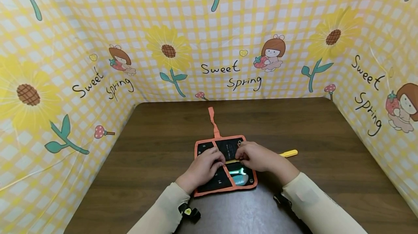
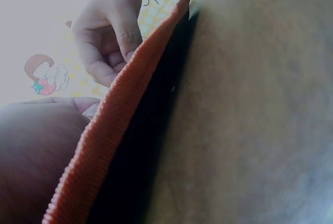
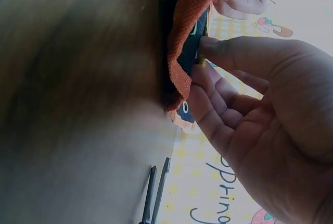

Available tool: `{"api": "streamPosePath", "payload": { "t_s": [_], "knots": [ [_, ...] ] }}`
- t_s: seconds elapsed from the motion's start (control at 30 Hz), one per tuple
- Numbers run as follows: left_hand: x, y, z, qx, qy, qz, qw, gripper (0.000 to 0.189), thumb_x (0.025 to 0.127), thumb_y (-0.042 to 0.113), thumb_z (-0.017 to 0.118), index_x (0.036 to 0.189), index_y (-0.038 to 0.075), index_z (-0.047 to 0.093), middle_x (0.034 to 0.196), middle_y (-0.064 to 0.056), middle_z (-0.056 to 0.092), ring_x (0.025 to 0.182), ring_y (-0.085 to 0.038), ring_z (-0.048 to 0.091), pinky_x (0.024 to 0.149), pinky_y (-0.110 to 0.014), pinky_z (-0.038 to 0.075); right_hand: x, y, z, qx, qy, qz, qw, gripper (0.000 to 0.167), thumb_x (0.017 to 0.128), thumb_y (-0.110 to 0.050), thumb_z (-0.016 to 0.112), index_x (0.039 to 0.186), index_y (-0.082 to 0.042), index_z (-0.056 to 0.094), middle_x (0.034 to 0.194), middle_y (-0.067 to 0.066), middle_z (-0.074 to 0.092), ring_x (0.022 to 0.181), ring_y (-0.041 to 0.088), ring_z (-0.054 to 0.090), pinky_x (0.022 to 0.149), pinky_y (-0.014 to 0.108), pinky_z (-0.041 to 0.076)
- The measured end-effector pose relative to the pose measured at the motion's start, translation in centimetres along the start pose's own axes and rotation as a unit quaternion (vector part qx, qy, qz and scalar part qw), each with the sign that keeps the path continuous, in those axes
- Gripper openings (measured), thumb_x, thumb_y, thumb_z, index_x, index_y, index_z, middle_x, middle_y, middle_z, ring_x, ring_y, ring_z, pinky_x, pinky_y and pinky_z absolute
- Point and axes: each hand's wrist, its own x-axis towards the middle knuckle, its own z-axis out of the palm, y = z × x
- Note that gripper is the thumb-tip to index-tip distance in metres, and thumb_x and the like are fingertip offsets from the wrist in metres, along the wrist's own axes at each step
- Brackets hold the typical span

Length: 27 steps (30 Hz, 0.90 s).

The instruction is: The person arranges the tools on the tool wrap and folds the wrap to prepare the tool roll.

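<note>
A black tool pouch [image 1: 209, 190] with orange trim lies spread on the table. My right hand [image 1: 258, 157] pinches a thin yellow piece [image 1: 231, 161] between thumb and fingers over the pouch's right half; I cannot tell its kind. My left hand [image 1: 204, 167] has its thumb and fingertips on the pouch's orange middle band, by the left end of that piece. Below them, a small wrench [image 1: 241, 171] and a teal rounded tool [image 1: 240, 180] sit in the right half. In the right wrist view, the thumb and fingers [image 3: 223, 52] meet at the pouch's edge.
Beyond my right wrist, a yellow handle [image 1: 290, 153] lies on the brown table [image 1: 156, 136]. The right wrist view has two dark metal shafts [image 3: 156, 193] side by side. An orange strap [image 1: 212, 119] runs from the pouch's far edge. Patterned cloth [image 1: 209, 38] surrounds the table's back and sides.
</note>
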Motion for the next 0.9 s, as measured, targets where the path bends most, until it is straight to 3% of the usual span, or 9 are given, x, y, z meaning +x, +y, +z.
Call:
{"api": "streamPosePath", "payload": {
  "t_s": [0.07,0.13,0.23,0.27,0.37,0.5,0.9],
  "knots": [
    [-0.01,0.02,-0.01,0.0,0.001,0.001,1.0,0.013,0.102,0.018,0.072,0.099,0.029,0.066,0.1,0.014,0.056,0.092,-0.006,0.055,0.083,-0.032,0.051,0.11,-0.14,0.0,0.001,0.0,-0.001,1.0,0.013,0.094,-0.003,0.076,0.104,-0.011,0.078,0.102,0.0,0.063,0.088,0.013,0.06,0.077,0.03,0.053],
    [-0.01,0.03,-0.01,0.0,0.002,0.002,1.0,0.013,0.101,0.017,0.072,0.099,0.029,0.066,0.1,0.014,0.056,0.092,-0.006,0.055,0.083,-0.032,0.051,0.18,-0.28,-0.01,0.0,-0.004,0.003,1.0,0.013,0.094,-0.003,0.075,0.105,-0.01,0.078,0.106,0.002,0.067,0.107,0.021,0.065,0.086,0.036,0.055],
    [-0.02,0.02,0.01,0.0,0.003,0.003,1.0,0.013,0.101,0.017,0.072,0.099,0.029,0.066,0.1,0.015,0.056,0.092,-0.006,0.055,0.083,-0.032,0.051,0.28,-0.42,0.01,-0.002,-0.007,0.006,1.0,0.016,0.094,0.0,0.074,0.106,-0.009,0.079,0.112,0.006,0.071,0.131,0.035,0.058,0.097,0.045,0.053],
    [-0.02,0.02,0.02,0.0,0.004,0.003,1.0,0.013,0.101,0.017,0.072,0.099,0.029,0.066,0.1,0.015,0.056,0.092,-0.006,0.055,0.083,-0.032,0.051,0.31,-0.46,0.02,-0.002,-0.008,0.007,0.9999,0.016,0.094,0.0,0.073,0.107,-0.008,0.079,0.113,0.006,0.071,0.132,0.036,0.056,0.098,0.046,0.053],
    [-0.03,0.01,0.07,-0.001,0.005,0.005,1.0,0.013,0.101,0.017,0.072,0.099,0.028,0.066,0.1,0.014,0.056,0.092,-0.006,0.055,0.083,-0.032,0.051,0.44,-0.5,0.13,-0.002,-0.009,0.003,1.0,0.017,0.094,0.001,0.073,0.108,-0.008,0.079,0.109,0.005,0.068,0.107,0.025,0.065,0.088,0.039,0.055],
    [-0.05,-0.05,0.17,-0.003,0.005,0.005,1.0,0.014,0.101,0.016,0.072,0.099,0.028,0.066,0.1,0.015,0.056,0.091,-0.005,0.055,0.083,-0.031,0.051,0.63,-0.49,0.24,-0.001,-0.013,0.003,0.9999,0.016,0.094,-0.001,0.074,0.107,-0.01,0.079,0.1,0.001,0.061,0.08,0.011,0.055,0.074,0.029,0.052],
    [-0.08,-0.03,0.07,-0.017,-0.012,-0.008,0.9998,0.008,0.102,0.02,0.071,0.1,0.027,0.069,0.101,0.015,0.057,0.089,-0.006,0.055,0.081,-0.03,0.051,0.96,-0.24,0.47,0.008,-0.026,0.02,0.9994,0.015,0.092,-0.003,0.078,0.103,-0.013,0.079,0.098,-0.002,0.06,0.079,0.011,0.059,0.072,0.027,0.053]
  ]
}}
